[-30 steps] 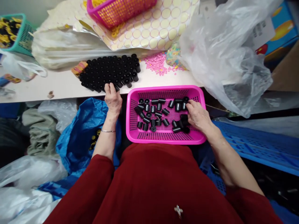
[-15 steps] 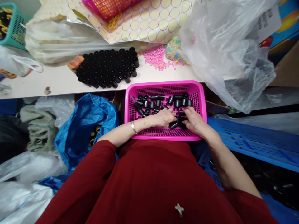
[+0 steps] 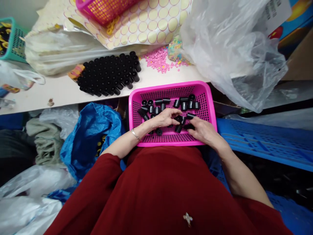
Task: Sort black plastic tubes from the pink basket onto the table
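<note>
A pink plastic basket (image 3: 207, 98) rests on my lap and holds several loose black tubes (image 3: 183, 104). Both hands are inside it. My left hand (image 3: 165, 119) curls its fingers round black tubes near the basket's middle. My right hand (image 3: 204, 129) lies just to the right and pinches a black tube (image 3: 189, 116) at its fingertips. On the white table (image 3: 56, 94) beyond the basket stands a tight block of upright black tubes (image 3: 109, 73).
A large clear plastic bag (image 3: 227, 52) lies at the right of the table. Pink beads (image 3: 158, 60), a sheet of round stickers (image 3: 146, 26) and a second pink basket (image 3: 102, 9) are farther back. A teal basket (image 3: 12, 42) sits far left. A blue bag (image 3: 90, 133) hangs beside my left knee.
My left hand left the block of tubes on the table and came down into the basket beside the right hand. Both hands have since gathered tubes there.
</note>
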{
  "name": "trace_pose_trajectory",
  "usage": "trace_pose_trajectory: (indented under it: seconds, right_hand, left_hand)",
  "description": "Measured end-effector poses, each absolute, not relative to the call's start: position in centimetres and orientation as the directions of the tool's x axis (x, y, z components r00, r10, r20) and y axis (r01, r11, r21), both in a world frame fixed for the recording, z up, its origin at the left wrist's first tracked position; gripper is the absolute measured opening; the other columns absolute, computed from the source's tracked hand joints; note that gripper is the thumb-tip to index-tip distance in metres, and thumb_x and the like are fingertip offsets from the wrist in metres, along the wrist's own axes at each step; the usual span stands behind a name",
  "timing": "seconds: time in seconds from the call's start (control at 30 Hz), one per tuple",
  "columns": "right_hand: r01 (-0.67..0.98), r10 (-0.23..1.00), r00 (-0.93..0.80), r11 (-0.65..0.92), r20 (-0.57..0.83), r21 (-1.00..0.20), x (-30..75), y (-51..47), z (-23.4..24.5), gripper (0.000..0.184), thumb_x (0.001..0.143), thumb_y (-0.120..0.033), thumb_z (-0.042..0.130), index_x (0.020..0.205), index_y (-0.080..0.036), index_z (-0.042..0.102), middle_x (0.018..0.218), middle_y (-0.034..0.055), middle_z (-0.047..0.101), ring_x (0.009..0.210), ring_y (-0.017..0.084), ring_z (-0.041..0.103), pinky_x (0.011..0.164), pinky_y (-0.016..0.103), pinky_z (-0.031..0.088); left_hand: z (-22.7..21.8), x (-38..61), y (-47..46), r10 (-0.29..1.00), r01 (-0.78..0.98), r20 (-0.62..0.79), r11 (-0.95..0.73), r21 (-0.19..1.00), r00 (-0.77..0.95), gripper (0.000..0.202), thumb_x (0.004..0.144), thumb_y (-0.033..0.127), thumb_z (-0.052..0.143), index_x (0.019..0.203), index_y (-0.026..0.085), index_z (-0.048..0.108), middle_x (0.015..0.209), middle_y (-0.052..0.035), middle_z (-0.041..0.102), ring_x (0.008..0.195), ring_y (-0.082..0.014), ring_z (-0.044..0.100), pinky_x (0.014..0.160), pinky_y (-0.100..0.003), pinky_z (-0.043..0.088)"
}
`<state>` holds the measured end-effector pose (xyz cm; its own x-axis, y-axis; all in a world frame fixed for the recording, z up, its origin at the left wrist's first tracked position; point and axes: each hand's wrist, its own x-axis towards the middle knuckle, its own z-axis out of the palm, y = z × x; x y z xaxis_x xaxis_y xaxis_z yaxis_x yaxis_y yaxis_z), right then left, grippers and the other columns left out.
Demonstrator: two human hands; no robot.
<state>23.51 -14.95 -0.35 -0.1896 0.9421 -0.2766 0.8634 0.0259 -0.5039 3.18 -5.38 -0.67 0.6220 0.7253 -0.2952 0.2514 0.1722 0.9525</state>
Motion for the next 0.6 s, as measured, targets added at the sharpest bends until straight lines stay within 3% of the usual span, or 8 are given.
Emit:
trace_pose_trajectory:
  seconds: [0.07, 0.13, 0.2, 0.3, 0.47, 0.6]
  right_hand:
    - [0.608, 0.981, -0.069, -0.103, -0.181, -0.787, 24.1, -15.5, -0.7, 0.021, 0.081, -0.031, 0.070, 0.099, -0.019, 0.068, 0.089, 0.0052, 0.069, 0.073, 0.020, 0.067, 0.066, 0.034, 0.055]
    - [0.254, 0.985, 0.048, -0.170, -0.163, -0.952, 24.2, -16.2, -0.8, 0.034, 0.075, -0.039, 0.080, 0.101, -0.020, 0.068, 0.090, 0.0035, 0.072, 0.076, 0.020, 0.070, 0.070, 0.037, 0.060]
    - [-0.040, 0.976, 0.122, -0.179, -0.182, -0.983, 23.8, -16.9, -0.5, 0.042, 0.068, -0.041, 0.087, 0.100, -0.023, 0.068, 0.097, 0.0030, 0.074, 0.086, 0.021, 0.072, 0.076, 0.040, 0.063]
    - [-0.300, 0.958, 0.145, -0.195, -0.246, -0.934, 22.8, -17.5, -0.1, 0.047, 0.063, -0.033, 0.091, 0.104, -0.025, 0.068, 0.102, 0.0006, 0.074, 0.089, 0.020, 0.074, 0.082, 0.043, 0.065]
    - [-0.349, 0.951, 0.172, -0.184, -0.255, -0.919, 21.8, -17.9, -0.5, 0.042, 0.063, -0.027, 0.090, 0.095, -0.024, 0.063, 0.085, -0.0018, 0.073, 0.081, 0.021, 0.076, 0.090, 0.050, 0.064]
    - [-0.295, 0.945, 0.291, -0.063, -0.152, -0.954, 21.1, -17.5, -0.2, 0.051, 0.068, -0.031, 0.088, 0.112, -0.030, 0.064, 0.099, -0.0010, 0.072, 0.091, 0.021, 0.074, 0.091, 0.049, 0.064]
  left_hand:
    - [0.2, 2.8, -5.8, 0.700, 0.134, -0.349, 0.344, 0.929, 0.623, 0.037, 0.058, 0.017, 0.083, 0.094, 0.017, 0.074, 0.077, 0.0024, 0.061, 0.075, -0.0130, 0.056, 0.079, -0.030, 0.047]
    - [1.0, 2.5, -6.4, 0.663, 0.049, -0.387, 0.468, 0.882, 0.641, 0.037, 0.061, 0.022, 0.082, 0.096, 0.016, 0.071, 0.079, 0.0020, 0.062, 0.072, -0.0113, 0.057, 0.075, -0.029, 0.048]
    - [1.6, 2.3, -6.9, 0.649, -0.024, -0.407, 0.547, 0.836, 0.643, 0.037, 0.060, 0.025, 0.083, 0.093, 0.016, 0.068, 0.080, 0.0014, 0.062, 0.072, -0.0108, 0.057, 0.073, -0.028, 0.048]
    - [2.1, 2.5, -7.4, 0.687, -0.045, -0.375, 0.511, 0.859, 0.623, 0.040, 0.054, 0.021, 0.086, 0.089, 0.016, 0.067, 0.084, 0.0010, 0.063, 0.077, -0.0107, 0.058, 0.075, -0.027, 0.047]
    - [2.1, 3.0, -8.2, 0.682, 0.023, -0.325, 0.412, 0.911, 0.655, 0.039, 0.055, 0.024, 0.087, 0.090, 0.016, 0.072, 0.078, 0.0029, 0.057, 0.075, -0.0106, 0.050, 0.071, -0.026, 0.042]
    - [1.8, 3.3, -8.7, 0.668, -0.005, -0.331, 0.448, 0.894, 0.666, 0.047, 0.053, 0.024, 0.089, 0.094, 0.014, 0.070, 0.076, 0.0040, 0.054, 0.075, -0.0099, 0.048, 0.073, -0.028, 0.041]
